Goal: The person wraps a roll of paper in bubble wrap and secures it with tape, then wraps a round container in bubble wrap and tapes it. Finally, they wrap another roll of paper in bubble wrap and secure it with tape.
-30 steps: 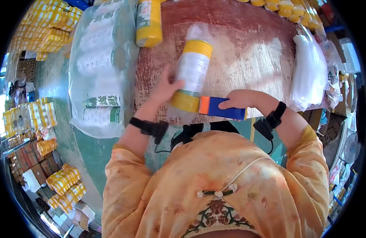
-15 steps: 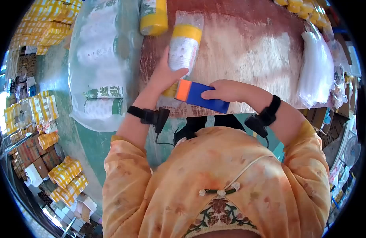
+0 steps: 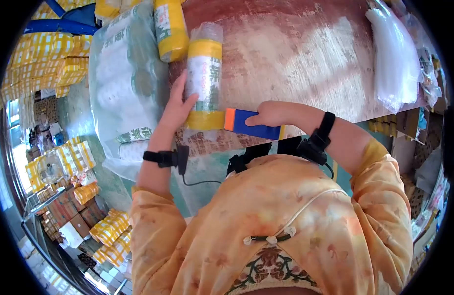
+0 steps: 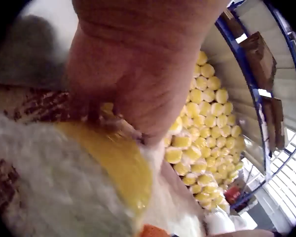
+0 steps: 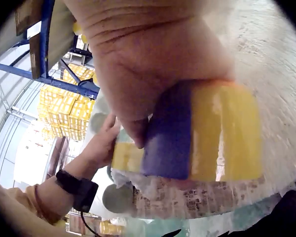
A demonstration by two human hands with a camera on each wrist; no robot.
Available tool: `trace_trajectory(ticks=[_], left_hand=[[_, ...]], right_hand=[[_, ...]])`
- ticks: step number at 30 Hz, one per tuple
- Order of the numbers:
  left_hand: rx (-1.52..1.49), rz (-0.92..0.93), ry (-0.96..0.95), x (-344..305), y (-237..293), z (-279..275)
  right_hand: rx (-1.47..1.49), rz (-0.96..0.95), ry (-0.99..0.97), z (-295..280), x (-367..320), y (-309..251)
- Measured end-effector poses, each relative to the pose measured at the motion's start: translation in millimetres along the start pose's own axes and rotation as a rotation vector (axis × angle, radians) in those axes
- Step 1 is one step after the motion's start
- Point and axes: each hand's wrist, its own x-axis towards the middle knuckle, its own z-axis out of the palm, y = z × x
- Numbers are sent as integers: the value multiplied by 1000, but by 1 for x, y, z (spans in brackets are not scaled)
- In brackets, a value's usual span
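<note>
A bundle in clear film (image 3: 203, 81) lies lengthwise on the table (image 3: 295, 64), with yellow bands around both ends and a printed white label between. Against its left side lies the left hand (image 3: 180, 105), fingers stretched along it and thumb on top. The right hand (image 3: 276, 114) grips a blue tape dispenser (image 3: 263, 131), whose orange end is at the right edge of the nearer yellow band (image 3: 205, 121). In the right wrist view the dispenser (image 5: 167, 138) shows blue beside a wide yellow part. The left wrist view shows the left hand (image 4: 138, 64) over a yellow band (image 4: 123, 168); its fingertips are hidden.
Another yellow-ended bundle (image 3: 170, 29) lies at the upper left, beside a large plastic-wrapped pack (image 3: 123, 78). Clear plastic sleeves (image 3: 396, 59) are stacked at the table's right. Yellow-and-white packages (image 3: 47, 59) are piled at the left; many yellow-ended rolls (image 4: 212, 123) form a stack.
The wrapped bundle and left hand have shifted left in the head view, and the bundle stands less slanted, with more green print showing. The dispenser moved left, then its tilt lessened.
</note>
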Motion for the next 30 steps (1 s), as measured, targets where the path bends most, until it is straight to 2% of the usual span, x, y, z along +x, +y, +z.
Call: trace_trajectory(ticks=[3, 6, 7, 11, 14, 15, 16, 18, 21, 25, 27, 30], left_hand=[[392, 79, 109, -10, 7, 23], [530, -122, 209, -16, 38, 52], [695, -226, 184, -18, 59, 54], [507, -128, 194, -17, 32, 34], [36, -35, 130, -12, -13, 16], [-34, -46, 110, -11, -16, 13], [-88, -70, 81, -9, -15, 11], [-189, -123, 28, -8, -10, 4], [-276, -165, -17, -5, -9, 0], [-390, -122, -2, -7, -20, 9], [-135, -104, 90, -12, -11, 25], [204, -147, 186, -17, 28, 46]], right_hand=[[-59, -34, 11, 0, 8, -5], [-49, -37, -6, 0, 9, -6], [-36, -15, -13, -1, 9, -6], [62, -43, -66, -5, -6, 1], [273, -134, -126, 2, -28, -15], [102, -169, -92, 5, -32, -24], [51, -248, -15, 16, -33, -29], [-183, -195, 21, 21, -48, -50], [-157, -201, -54, 29, -38, -52], [21, -232, 12, 29, -21, -16], [203, -328, 8, 14, -38, 5], [171, -185, -86, -2, -57, 27]])
